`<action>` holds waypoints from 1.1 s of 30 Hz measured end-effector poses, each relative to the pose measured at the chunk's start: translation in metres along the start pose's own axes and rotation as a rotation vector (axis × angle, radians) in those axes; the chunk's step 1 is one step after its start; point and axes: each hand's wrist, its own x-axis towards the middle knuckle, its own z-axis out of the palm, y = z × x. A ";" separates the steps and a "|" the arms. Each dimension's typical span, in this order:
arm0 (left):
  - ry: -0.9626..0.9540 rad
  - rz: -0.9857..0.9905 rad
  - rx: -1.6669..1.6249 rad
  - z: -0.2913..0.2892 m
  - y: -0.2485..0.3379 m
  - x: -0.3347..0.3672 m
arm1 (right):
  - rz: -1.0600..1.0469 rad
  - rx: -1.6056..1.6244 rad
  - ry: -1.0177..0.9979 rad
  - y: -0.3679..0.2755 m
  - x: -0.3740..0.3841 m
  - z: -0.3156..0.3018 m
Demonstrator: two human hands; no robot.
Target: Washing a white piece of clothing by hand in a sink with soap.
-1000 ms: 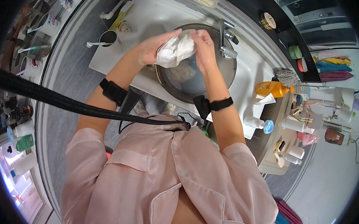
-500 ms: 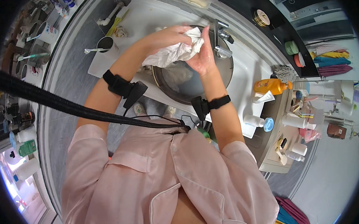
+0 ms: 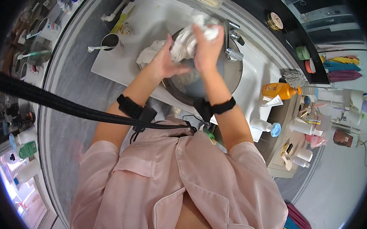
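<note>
Head view: 2 bare hands are busy with a wet-looking white cloth [image 3: 184,44] over a round grey bowl [image 3: 238,74]. The bowl sits in the middle of a white sink top [image 3: 157,16], and it has cloudy water [image 3: 198,88] in it. The right hand [image 3: 207,51] has its fingers curled around a bunch of the cloth, up by the bowl's far edge — that bit is blurry. The left hand [image 3: 167,64] is spread out, thumb up and fingers apart, near the bowl's left edge. The cloth passes right by it, but I cannot tell if they touch. 1 part of the cloth hangs over the bowl's left edge, behind the left hand.

A shiny tap [image 3: 233,54] stands at the bowl's far right edge, near the right hand. By the left edge of the sink top there is a cup [image 3: 117,47] with a toothbrush [image 3: 99,48] in it, and a yellow-green brush [image 3: 123,19] lies farther back. At the right edge are an orange bottle [image 3: 277,90] and a white tube [image 3: 271,101] just beside it. A white bottle [image 3: 260,124] with a blue cap [image 3: 275,129] is at the near right corner. Both arms wear black straps — 1 on each.
</note>
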 end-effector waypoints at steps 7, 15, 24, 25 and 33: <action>-1.299 0.255 -0.064 -0.050 0.011 0.100 | -0.570 -0.621 -0.294 0.040 -0.073 0.020; -0.326 0.340 -0.195 -0.024 -0.011 0.067 | -0.276 -0.803 -0.093 0.074 0.006 0.011; -0.602 0.265 -0.193 -0.067 -0.009 0.107 | -0.426 -0.750 -0.371 0.059 -0.063 0.021; -0.701 0.301 -0.309 -0.065 -0.016 0.110 | -0.507 -0.798 -0.306 0.065 -0.047 0.022; -0.451 0.161 -0.301 -0.047 0.001 0.078 | -0.412 -0.810 -0.148 0.071 -0.024 0.034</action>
